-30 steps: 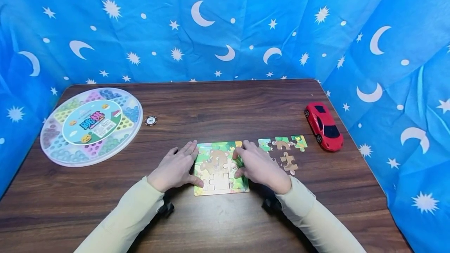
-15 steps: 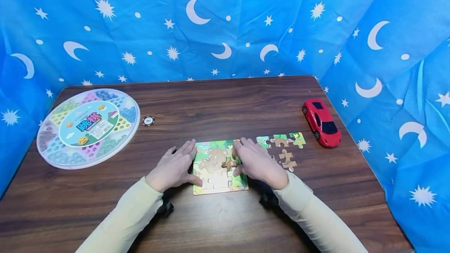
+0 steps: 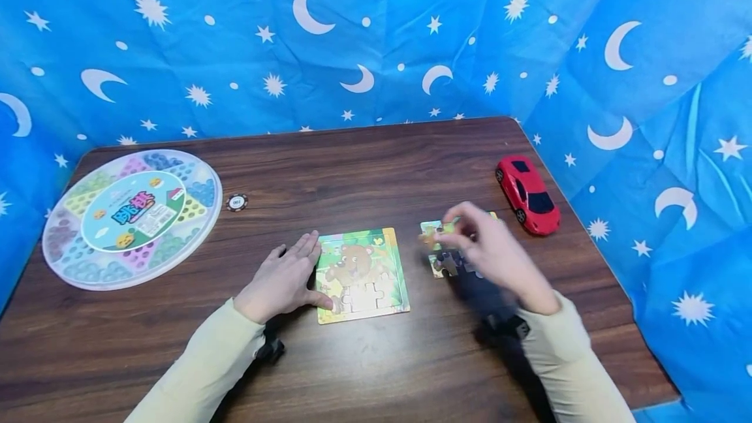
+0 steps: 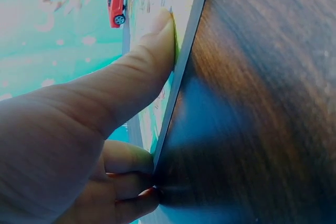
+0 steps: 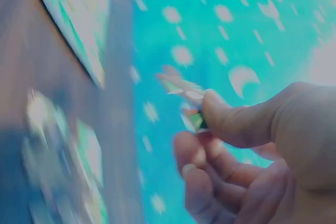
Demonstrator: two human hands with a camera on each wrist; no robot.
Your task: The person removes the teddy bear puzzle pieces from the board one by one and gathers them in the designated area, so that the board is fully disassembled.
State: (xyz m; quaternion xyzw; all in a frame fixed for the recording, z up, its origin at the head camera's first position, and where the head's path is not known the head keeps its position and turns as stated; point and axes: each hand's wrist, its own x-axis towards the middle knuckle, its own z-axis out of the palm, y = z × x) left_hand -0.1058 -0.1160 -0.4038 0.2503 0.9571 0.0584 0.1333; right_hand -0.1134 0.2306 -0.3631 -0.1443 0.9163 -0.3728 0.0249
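Note:
A bear jigsaw board [image 3: 360, 274] lies flat on the wooden table [image 3: 364, 168], several pieces fitted in it. My left hand [image 3: 305, 273] rests at its left edge, fingers straight, with the thumb [image 4: 142, 72] pressing the board's [image 4: 181, 66] near corner. My right hand [image 3: 464, 230] hovers, blurred, above the table to the right of the board. Thumb and fingers pinch one small jigsaw piece [image 3: 433, 235], which the right wrist view shows at the fingertips [image 5: 185, 92]. Loose pieces [image 3: 439, 267] lie under that hand, partly hidden.
A red toy car [image 3: 527, 193] is parked near the table's right edge. At the far left sits a round clear checkers case [image 3: 132, 217], a small chip [image 3: 237, 202] beside it. Blue star-and-moon cloth [image 3: 376, 38] walls in the back and sides.
My right hand has left the board and swung up and right over the loose pieces, now pinching one. The left hand has stayed at the board's left edge.

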